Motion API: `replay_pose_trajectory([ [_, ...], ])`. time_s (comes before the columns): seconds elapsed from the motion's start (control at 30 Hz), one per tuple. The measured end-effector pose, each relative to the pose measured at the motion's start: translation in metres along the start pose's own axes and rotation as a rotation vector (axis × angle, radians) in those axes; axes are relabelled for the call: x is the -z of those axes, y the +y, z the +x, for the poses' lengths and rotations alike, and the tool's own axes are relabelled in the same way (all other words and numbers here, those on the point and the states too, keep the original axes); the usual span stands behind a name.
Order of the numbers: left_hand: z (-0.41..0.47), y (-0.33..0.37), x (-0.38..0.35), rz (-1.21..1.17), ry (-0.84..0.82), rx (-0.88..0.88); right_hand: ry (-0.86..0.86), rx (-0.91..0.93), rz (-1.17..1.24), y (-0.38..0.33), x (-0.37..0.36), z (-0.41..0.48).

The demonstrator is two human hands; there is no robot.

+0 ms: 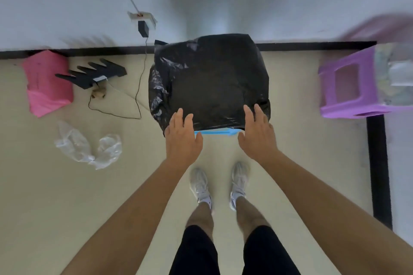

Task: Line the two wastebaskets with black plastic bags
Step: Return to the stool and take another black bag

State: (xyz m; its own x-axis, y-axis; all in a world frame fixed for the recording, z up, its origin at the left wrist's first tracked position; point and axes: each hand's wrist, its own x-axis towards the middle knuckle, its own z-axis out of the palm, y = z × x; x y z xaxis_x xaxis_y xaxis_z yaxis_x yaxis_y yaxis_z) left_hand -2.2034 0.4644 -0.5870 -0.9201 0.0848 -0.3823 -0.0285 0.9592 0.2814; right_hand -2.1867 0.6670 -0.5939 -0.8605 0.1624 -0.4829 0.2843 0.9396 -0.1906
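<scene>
Both bare hands, left hand [183, 138] and right hand [257, 134], rest spread and gripping nothing on the near rim of the blue wastebasket [218, 133], its crinkled black plastic bag [210, 80] stretching away toward the wall.

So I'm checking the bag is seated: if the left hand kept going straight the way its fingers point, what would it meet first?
Most likely the black bag over the bin: the left hand already has its fingertips at the bag's near edge, though contact is unclear.
</scene>
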Motion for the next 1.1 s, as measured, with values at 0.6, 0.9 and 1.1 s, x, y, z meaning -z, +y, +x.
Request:
replay_pose_trajectory([
  [0.6, 0.043, -0.004, -0.002, -0.266, 0.070, -0.101, 0.169, 0.010, 0.226, 0.029, 0.006, 0.025],
  [0.9, -0.013, 0.076, 0.150, -0.629, 0.161, -0.191, 0.389, -0.164, 0.432, -0.001, 0.151, -0.080],
  [1.1, -0.069, 0.132, 0.186, -0.671, 0.072, -0.508, 0.619, -0.397, 0.579, 0.023, 0.171, -0.198],
])
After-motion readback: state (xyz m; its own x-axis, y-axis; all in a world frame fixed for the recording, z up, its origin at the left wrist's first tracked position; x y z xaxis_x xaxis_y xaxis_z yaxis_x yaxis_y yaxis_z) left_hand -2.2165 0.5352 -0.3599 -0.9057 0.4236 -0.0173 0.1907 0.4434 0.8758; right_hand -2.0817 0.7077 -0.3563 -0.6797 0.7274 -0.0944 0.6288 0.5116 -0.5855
